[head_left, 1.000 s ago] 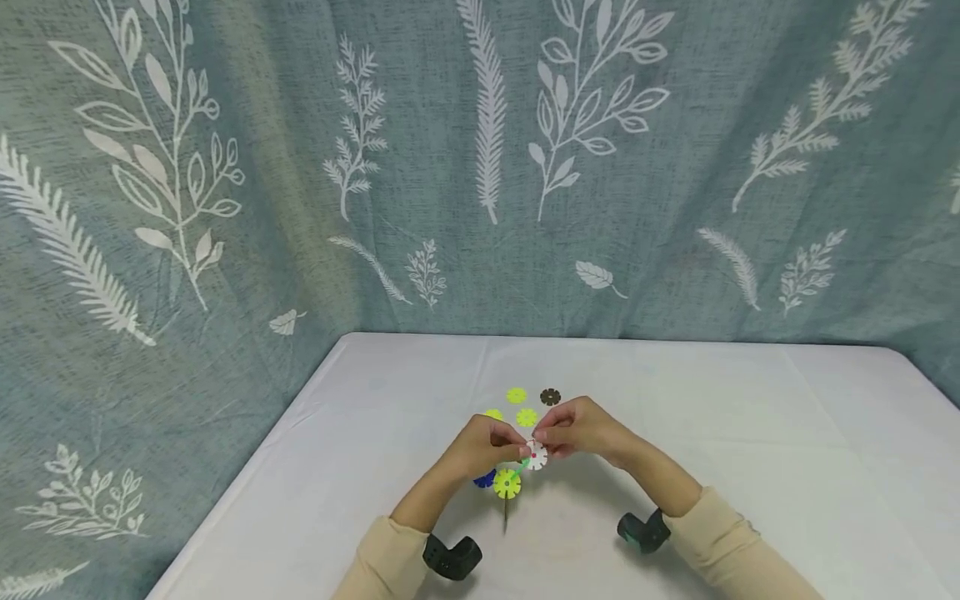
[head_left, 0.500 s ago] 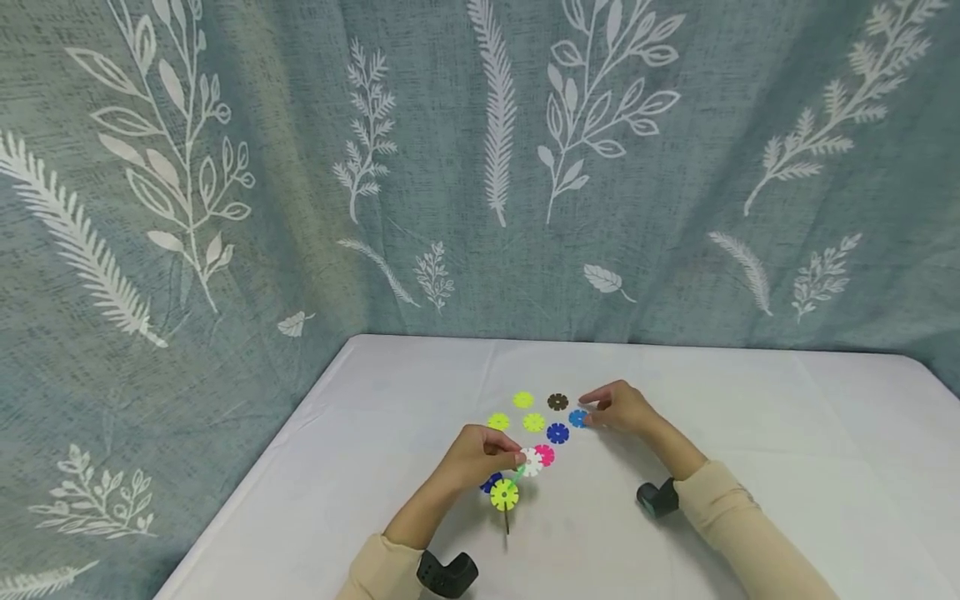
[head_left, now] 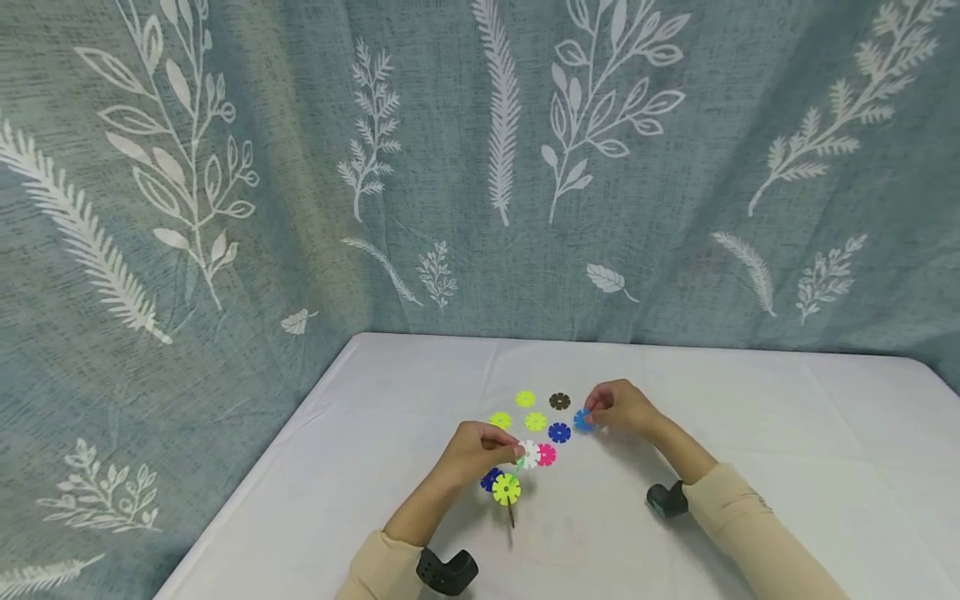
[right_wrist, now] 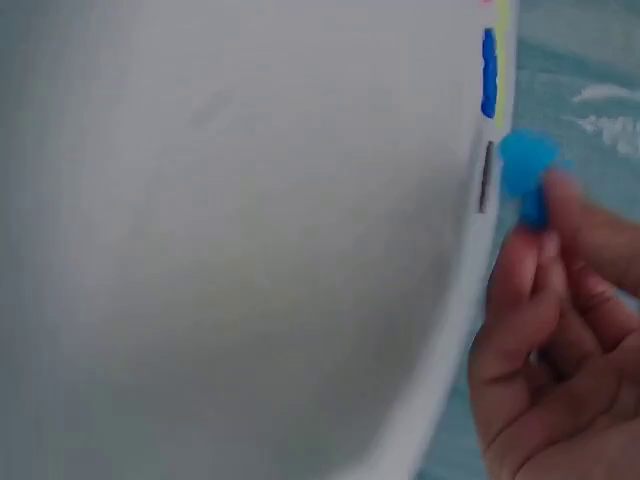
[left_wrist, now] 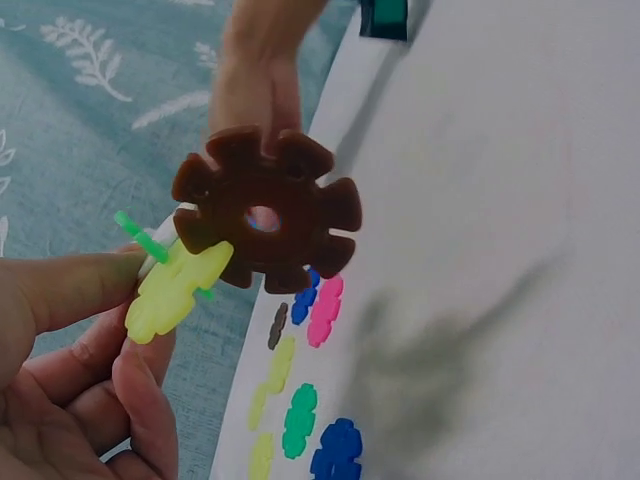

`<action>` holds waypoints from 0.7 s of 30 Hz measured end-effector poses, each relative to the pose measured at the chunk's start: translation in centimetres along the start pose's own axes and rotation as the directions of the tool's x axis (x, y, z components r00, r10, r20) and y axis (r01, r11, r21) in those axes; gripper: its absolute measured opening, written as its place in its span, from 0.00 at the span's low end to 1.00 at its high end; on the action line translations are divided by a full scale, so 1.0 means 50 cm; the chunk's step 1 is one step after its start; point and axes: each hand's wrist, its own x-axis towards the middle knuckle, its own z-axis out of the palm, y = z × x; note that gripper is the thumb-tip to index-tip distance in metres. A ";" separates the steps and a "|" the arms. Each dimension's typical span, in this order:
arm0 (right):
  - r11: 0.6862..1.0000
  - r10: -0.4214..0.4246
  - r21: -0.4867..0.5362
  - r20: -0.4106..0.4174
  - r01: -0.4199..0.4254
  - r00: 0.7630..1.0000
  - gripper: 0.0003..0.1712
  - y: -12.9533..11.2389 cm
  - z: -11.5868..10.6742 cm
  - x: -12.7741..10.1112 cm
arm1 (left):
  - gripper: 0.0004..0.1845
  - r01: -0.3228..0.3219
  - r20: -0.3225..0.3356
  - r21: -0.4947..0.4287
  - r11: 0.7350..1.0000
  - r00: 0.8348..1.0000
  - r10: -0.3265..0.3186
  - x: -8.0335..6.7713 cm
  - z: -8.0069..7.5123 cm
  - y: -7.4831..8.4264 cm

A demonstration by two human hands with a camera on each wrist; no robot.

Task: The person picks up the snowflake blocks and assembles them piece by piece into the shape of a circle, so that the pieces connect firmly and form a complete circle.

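In the head view my left hand point(head_left: 474, 452) pinches a joined chain of notched plastic discs above the table. Its parts are a white disc point(head_left: 528, 454), a green disc point(left_wrist: 140, 236) seen edge-on, a yellow disc point(head_left: 506, 489) and a brown disc point(left_wrist: 262, 205) that faces the left wrist camera. Farther back and to the right, a light blue notched disc point(head_left: 581, 420) is between the thumb and fingers of my right hand point(head_left: 622, 408). The right wrist view shows that blue disc tilted up and slightly blurred, off the tabletop.
Loose discs lie on the white table point(head_left: 675, 467): a pink disc point(head_left: 547, 455), a dark blue disc point(head_left: 559, 432), another dark blue disc point(head_left: 491, 479), a brown disc point(head_left: 559, 402), several yellow discs point(head_left: 536, 422) and a green disc point(left_wrist: 300, 420). A patterned curtain point(head_left: 450, 167) hangs behind.
My right hand has left the chain, moved right and back, and picked up the light blue disc. My left hand still holds the chain in nearly the same place.
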 end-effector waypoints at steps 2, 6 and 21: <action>0.998 -0.048 0.033 0.032 0.047 0.998 0.05 -0.019 0.001 -0.012 | 0.11 -0.001 -0.018 -0.012 1.000 1.000 0.001 0.000 -0.003 0.002; 0.984 -0.173 0.057 0.096 0.168 0.980 0.06 -0.064 0.017 -0.039 | 0.11 -0.009 -0.046 -0.043 0.999 0.999 0.007 -0.002 -0.006 0.008; 0.933 -0.357 -0.088 -0.082 0.350 0.931 0.03 -0.114 0.076 -0.077 | 0.12 -0.008 -0.084 -0.112 0.994 0.996 -0.001 -0.011 0.002 0.021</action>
